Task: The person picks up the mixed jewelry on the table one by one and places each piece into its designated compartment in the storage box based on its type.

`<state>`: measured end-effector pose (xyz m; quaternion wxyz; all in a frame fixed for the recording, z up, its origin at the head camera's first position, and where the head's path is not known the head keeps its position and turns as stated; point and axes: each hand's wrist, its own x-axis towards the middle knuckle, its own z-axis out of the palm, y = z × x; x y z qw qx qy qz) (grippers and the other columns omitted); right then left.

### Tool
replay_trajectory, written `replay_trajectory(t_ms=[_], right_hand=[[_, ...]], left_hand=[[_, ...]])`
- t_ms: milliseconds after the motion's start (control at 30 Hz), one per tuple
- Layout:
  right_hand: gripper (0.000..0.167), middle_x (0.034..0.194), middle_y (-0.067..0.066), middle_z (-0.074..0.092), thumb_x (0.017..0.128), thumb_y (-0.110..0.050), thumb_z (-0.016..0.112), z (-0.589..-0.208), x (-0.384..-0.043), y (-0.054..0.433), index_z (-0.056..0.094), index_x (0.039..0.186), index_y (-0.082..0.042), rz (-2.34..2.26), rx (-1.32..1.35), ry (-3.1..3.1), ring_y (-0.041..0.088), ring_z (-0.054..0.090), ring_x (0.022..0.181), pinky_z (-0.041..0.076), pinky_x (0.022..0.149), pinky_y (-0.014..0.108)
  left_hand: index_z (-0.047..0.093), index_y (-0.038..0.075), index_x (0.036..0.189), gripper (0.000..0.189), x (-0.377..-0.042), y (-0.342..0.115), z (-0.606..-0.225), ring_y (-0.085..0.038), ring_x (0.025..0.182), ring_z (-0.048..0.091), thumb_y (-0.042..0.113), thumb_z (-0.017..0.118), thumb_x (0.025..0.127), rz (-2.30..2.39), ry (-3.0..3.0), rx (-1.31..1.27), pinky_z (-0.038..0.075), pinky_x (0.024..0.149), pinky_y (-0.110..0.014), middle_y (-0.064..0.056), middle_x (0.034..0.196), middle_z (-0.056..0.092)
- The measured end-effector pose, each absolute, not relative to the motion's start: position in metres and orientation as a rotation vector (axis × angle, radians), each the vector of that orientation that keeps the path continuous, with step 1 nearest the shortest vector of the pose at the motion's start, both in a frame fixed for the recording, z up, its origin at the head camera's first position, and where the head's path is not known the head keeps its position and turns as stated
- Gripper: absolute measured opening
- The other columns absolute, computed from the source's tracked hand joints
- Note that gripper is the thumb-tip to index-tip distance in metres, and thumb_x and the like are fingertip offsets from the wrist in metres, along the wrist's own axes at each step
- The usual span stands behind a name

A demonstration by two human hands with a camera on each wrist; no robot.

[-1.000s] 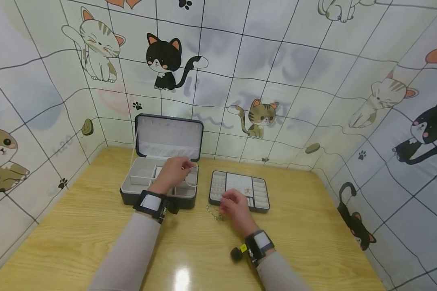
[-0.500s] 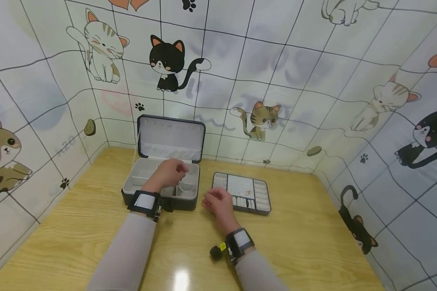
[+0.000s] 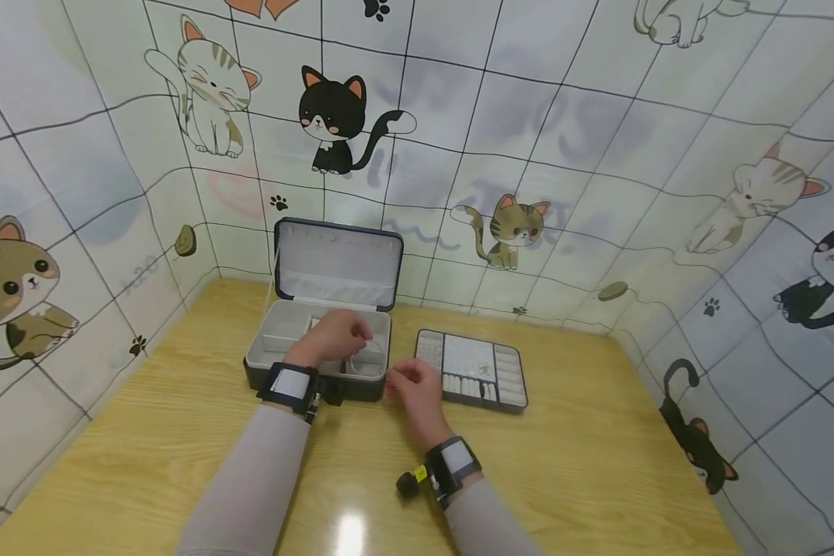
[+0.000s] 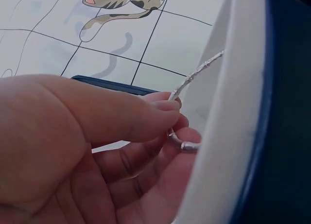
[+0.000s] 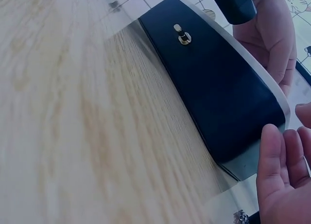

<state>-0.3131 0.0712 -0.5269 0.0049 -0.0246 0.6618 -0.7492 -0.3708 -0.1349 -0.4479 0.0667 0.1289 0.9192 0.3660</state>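
Note:
My left hand [image 3: 337, 333] is over the right part of the open jewelry box [image 5: 218, 88]. Between thumb and fingers it pinches a thin silver bangle [image 4: 194, 74], whose loop hangs over the right front compartment, partly hidden by the box wall in the left wrist view. My right hand [image 3: 417, 394] is at the box's front right corner, fingers loosely bent and close to the outer wall; whether they touch it I cannot tell. Nothing is seen held in it. A small silver chain piece [image 5: 240, 217] shows beside this hand in the right wrist view.
A jewelry tray [image 3: 464, 352] with ring rolls and small items lies right of the box on the wooden table [image 3: 577, 432]. The box lid [image 3: 339, 259] stands upright at the back, held by a ribbon. A cat-print cloth [image 3: 563, 154] surrounds the table.
The left hand moved slightly down and left, then over the compartment with the bangle. The right hand moved left from the tray to the box corner, covering the chain bracelet seen earlier.

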Motion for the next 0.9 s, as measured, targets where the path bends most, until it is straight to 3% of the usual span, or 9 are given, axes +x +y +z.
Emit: replay_trajectory(t_ms=[400,900], right_hand=[[0.009,0.088,0.002,0.068,0.094,0.000,0.076,-0.523,-0.313,0.071,0.069,0.096,-0.006,-2.306,-0.048,2.073,0.015,0.070,0.076,0.065,0.075,0.033],[0.010,0.089,0.002,0.067,0.093,0.000,0.076,-0.525,-0.314,0.071,0.068,0.095,-0.006,-2.313,-0.041,2.052,0.015,0.070,0.077,0.064,0.074,0.030]], left_hand=[[0.074,0.010,0.105,0.014,-0.372,-0.125,-0.452,-0.019,0.075,0.065,0.006,0.066,0.095,0.972,2.815,0.385,0.053,0.066,-0.031,-0.008,0.101,0.074],[0.077,0.010,0.104,0.013,-0.372,-0.120,-0.462,-0.020,0.077,0.065,0.008,0.067,0.095,0.972,2.835,0.346,0.053,0.068,-0.032,-0.007,0.099,0.075]])
